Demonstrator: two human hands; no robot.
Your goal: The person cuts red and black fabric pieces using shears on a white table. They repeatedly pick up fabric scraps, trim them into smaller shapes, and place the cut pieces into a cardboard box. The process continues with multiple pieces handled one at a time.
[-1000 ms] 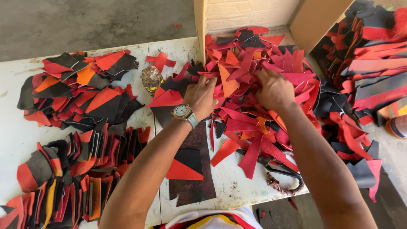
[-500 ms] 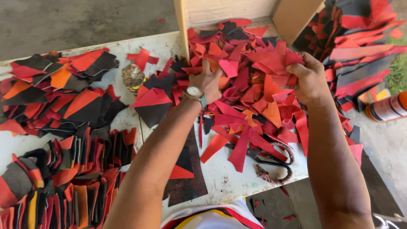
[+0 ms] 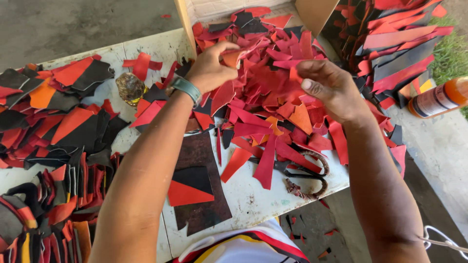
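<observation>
A big heap of red, orange and black leather scraps [image 3: 273, 83] covers the far right of the white table [image 3: 253, 204]. My left hand [image 3: 212, 65], with a watch on its wrist, pinches a small orange-red scrap [image 3: 233, 57] lifted off the heap. My right hand [image 3: 327, 87] hovers over the pile, its fingers curled on a red scrap [image 3: 291, 78] at the fingertips. Close in front of me lies a dark brown board [image 3: 202, 185] with a black-and-red joined piece [image 3: 189, 186] on it.
Stacks of sorted black, orange and red pieces [image 3: 53, 126] fill the left side. Old scissors with wrapped handles [image 3: 304, 175] lie under scraps near the front edge. A round brownish object [image 3: 129, 87] sits mid-table. An orange bottle [image 3: 436, 97] lies at right, beside more strips [image 3: 395, 39].
Both hands have lifted out of the heap. The left one now holds up a small scrap, and the right one has drawn back toward the middle of the pile.
</observation>
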